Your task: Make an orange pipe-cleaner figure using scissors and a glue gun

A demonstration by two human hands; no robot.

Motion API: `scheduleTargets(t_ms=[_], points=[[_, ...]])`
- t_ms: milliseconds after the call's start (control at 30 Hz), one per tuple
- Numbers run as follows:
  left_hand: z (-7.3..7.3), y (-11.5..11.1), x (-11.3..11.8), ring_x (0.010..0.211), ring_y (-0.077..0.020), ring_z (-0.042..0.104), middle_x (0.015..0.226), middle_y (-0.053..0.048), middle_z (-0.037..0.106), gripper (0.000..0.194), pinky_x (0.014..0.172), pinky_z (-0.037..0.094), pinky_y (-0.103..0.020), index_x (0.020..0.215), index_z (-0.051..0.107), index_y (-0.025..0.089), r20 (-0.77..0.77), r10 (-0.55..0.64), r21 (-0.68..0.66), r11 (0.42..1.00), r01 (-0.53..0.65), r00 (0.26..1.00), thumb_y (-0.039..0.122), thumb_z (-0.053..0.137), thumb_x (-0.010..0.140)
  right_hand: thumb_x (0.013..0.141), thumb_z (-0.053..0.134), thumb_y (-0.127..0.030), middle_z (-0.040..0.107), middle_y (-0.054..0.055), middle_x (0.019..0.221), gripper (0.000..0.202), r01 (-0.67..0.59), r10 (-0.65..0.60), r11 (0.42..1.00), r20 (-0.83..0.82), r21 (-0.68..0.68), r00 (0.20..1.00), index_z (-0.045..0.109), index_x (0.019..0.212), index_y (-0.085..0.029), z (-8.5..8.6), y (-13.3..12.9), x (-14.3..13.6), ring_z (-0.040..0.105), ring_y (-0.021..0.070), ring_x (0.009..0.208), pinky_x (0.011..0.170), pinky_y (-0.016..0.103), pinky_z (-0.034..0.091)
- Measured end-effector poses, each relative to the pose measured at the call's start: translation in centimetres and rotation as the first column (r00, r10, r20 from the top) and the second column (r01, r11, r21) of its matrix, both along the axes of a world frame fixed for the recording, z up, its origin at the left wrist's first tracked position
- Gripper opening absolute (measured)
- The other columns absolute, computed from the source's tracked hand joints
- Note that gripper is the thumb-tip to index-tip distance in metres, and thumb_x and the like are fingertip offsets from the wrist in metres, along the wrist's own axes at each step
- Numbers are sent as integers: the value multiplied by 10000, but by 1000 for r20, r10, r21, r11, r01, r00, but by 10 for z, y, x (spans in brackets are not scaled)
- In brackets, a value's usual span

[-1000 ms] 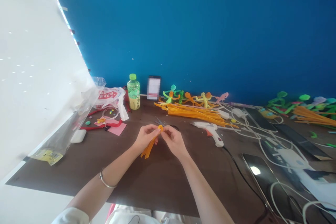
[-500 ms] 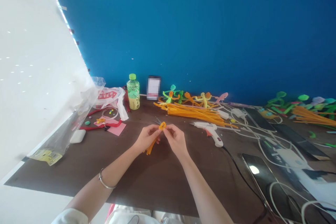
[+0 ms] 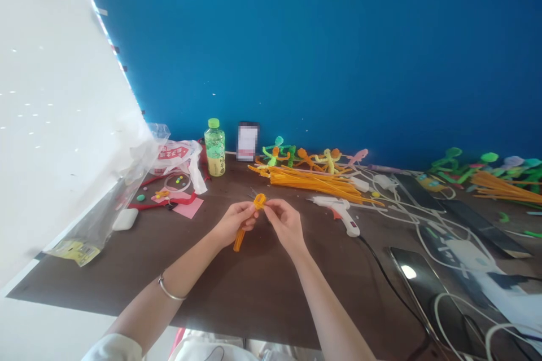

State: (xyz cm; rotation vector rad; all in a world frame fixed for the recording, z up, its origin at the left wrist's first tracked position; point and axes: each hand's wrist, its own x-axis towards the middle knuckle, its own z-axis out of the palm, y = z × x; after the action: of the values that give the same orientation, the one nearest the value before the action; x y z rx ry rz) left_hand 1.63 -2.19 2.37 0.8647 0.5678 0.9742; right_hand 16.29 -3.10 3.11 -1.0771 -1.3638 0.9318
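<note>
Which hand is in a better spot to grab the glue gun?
Probably the right hand: the glue gun lies just to its right. The left hand is farther away and holds the bundle of orange pipe cleaners below its looped top.

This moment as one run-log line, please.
left hand: holds orange bundle | right hand: at its looped top | glue gun: on table, right of hands

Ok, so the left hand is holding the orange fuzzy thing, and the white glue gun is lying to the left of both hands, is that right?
Not quite: the white glue gun is lying to the right of both hands, as the head view shows. The left hand is holding the orange fuzzy thing.
</note>
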Motion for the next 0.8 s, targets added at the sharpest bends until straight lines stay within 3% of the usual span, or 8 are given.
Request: scheduleTargets(t_ms=[233,333,433,567,667,800], points=[[3,1,-6,424,6,219,631,11,427,264,360,95,-152,798,590,85,59,-121,-107,986,127,991,317,652,688,735,604,-322,616,30,768,138,-41,41,999,23,-5,999,596,762,-187,3,-1,1,575,160,707,676,285,467],[2,2,-8,413,7,205,603,15,420,255,349,90,-146,797,602,80,92,-158,-143,975,170,983,299,655,679,716,628,-327,609,20,770,162,-71,69,997,-46,-43,997,585,796,-193,2,0,1,572,152,701,669,278,465],[0,4,-10,405,7,218,594,12,426,225,343,103,-143,797,609,79,148,-213,-158,959,236,966,267,647,679,706,642,-345,621,25,818,229,-148,136,984,-116,-104,984,592,877,-201,3,-1,0,580,161,751,670,277,467],[-4,4,-11,393,0,278,578,15,430,223,341,153,-146,789,613,78,181,-263,-162,943,292,948,263,649,671,729,619,-359,626,20,764,180,-245,222,959,-155,-146,963,620,794,-192,7,-4,-1,581,161,745,673,274,465],[-5,2,-6,409,-30,391,598,-8,486,263,369,267,-165,781,605,75,62,-190,-125,973,196,980,330,611,716,732,620,-341,610,2,680,159,-195,171,971,-167,-139,971,612,760,-184,5,-3,-1,571,143,669,649,267,461],[-7,-1,4,514,-93,541,756,-42,588,335,513,440,-245,916,578,113,-155,130,77,990,-119,979,368,629,704,729,619,-320,624,13,694,150,-64,53,991,-96,-118,994,619,759,-173,1,-1,-1,576,149,656,652,277,464]])
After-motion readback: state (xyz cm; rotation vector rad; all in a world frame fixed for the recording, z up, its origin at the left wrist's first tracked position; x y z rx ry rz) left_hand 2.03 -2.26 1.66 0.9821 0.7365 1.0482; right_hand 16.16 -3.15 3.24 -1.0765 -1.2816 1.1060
